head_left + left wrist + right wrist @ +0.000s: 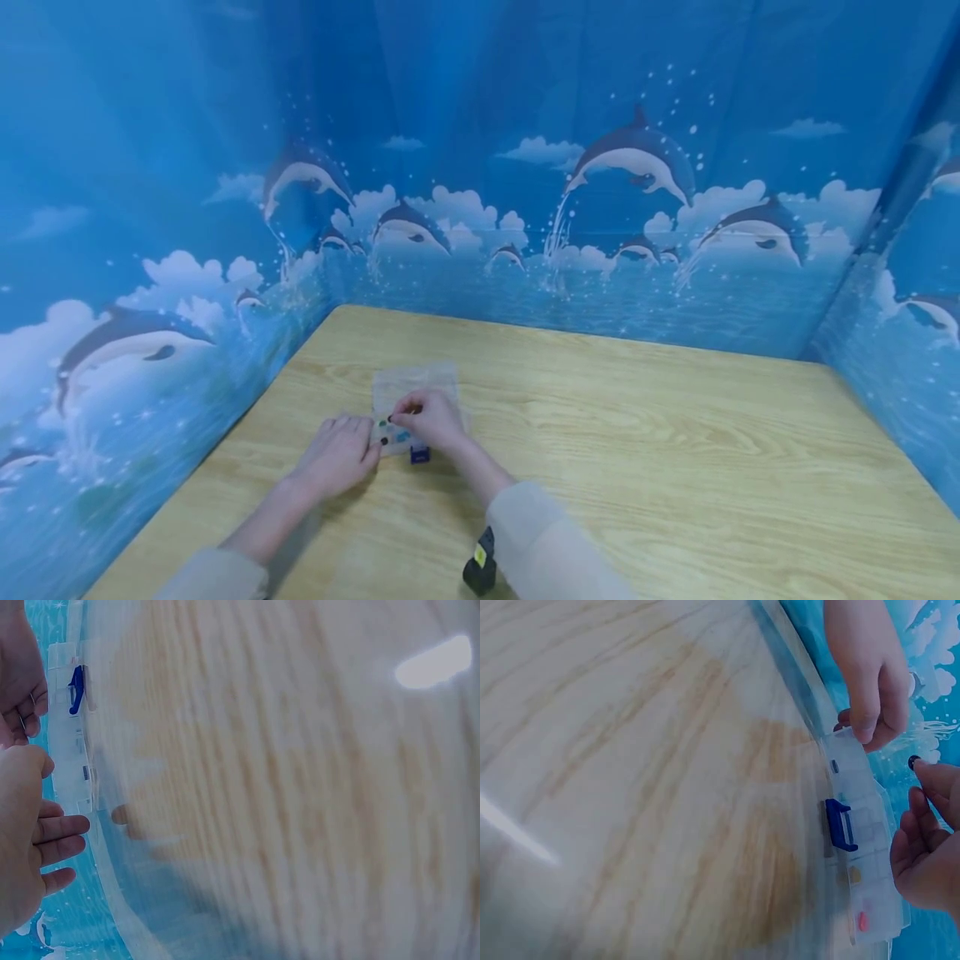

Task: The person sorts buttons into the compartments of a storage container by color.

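Observation:
A clear plastic compartment box (405,448) with a dark blue latch (841,825) lies on the table, its clear lid (416,385) folded back. Small coloured pieces sit inside, among them a pink one (863,921) and a yellowish one (855,875). At the box's left end, my left hand (341,454) holds the corner, thumb over the rim and fingers alongside. Above the compartments, my right hand (431,419) pinches a small dark round bead (913,761) between thumb and forefinger. The palm of that hand faces down over the box.
The wood-grain table (637,467) extends to the right and toward me. A black device with a yellow mark (480,557) is by the right sleeve. Blue dolphin-print curtains (480,275) enclose the table's back and sides.

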Demonstrator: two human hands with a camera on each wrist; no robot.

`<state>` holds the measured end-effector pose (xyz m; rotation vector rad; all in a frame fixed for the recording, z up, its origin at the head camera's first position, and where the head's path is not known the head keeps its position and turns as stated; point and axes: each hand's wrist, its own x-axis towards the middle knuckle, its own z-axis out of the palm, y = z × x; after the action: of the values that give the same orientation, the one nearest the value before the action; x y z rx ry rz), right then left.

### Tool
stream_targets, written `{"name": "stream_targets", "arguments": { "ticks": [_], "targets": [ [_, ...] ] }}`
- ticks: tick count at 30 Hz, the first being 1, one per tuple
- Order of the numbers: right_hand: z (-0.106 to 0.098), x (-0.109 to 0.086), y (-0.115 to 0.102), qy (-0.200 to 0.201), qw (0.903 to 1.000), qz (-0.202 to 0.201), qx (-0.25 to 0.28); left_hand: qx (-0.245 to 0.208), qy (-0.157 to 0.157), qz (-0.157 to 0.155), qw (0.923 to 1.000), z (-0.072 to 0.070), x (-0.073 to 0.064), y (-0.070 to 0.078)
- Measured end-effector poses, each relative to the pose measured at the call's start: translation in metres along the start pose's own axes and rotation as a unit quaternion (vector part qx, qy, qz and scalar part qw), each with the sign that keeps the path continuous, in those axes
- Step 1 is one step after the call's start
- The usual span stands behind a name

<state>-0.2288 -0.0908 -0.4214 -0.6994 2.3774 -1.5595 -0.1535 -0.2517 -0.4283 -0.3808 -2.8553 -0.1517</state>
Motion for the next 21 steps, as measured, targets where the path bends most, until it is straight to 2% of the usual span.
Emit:
{"name": "stream_targets", "arguments": {
  "ticks": [4, 10, 18, 21],
  "targets": [
    [0.007, -0.001, 0.001, 0.013, 0.9994, 0.015, -0.027, 0.003, -0.007, -0.003, 1.0, 0.002, -0.001, -0.001],
    [0.016, -0.003, 0.0, 0.037, 0.9984, -0.009, -0.041, 0.001, -0.008, -0.002, 1.0, 0.003, -0.001, -0.002],
    [0.02, -0.003, -0.004, 0.037, 0.9959, -0.013, -0.082, 0.005, -0.007, 0.001, 1.0, 0.002, 0.0, -0.002],
    [0.019, -0.002, -0.005, 0.042, 0.9958, -0.009, -0.081, 0.005, 0.002, 0.006, 1.0, 0.002, 0.0, -0.002]
  ]
}}
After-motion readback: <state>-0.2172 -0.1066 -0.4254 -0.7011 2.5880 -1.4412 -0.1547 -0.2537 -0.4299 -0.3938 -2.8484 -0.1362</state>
